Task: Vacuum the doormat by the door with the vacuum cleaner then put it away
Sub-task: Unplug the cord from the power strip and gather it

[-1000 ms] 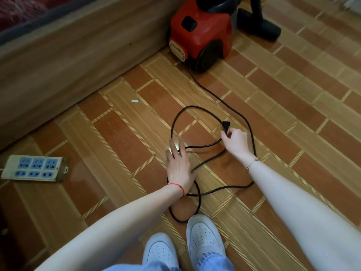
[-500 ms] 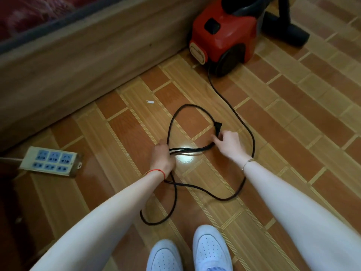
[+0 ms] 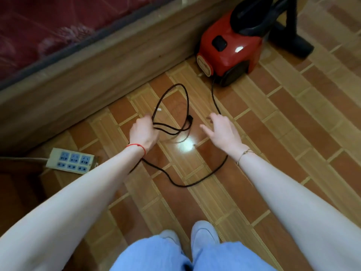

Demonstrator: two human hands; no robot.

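Two hands over tiled floor (image 3: 273,145). Left hand (image 3: 143,132) clenched round gathered loops of black power cord (image 3: 170,106), plug (image 3: 189,119) dangling. Right hand (image 3: 220,130) released, fingers spread, holding nothing. Red vacuum cleaner (image 3: 230,51) beside wooden bed frame (image 3: 88,75). Power strip (image 3: 71,161) on floor, left of left arm.
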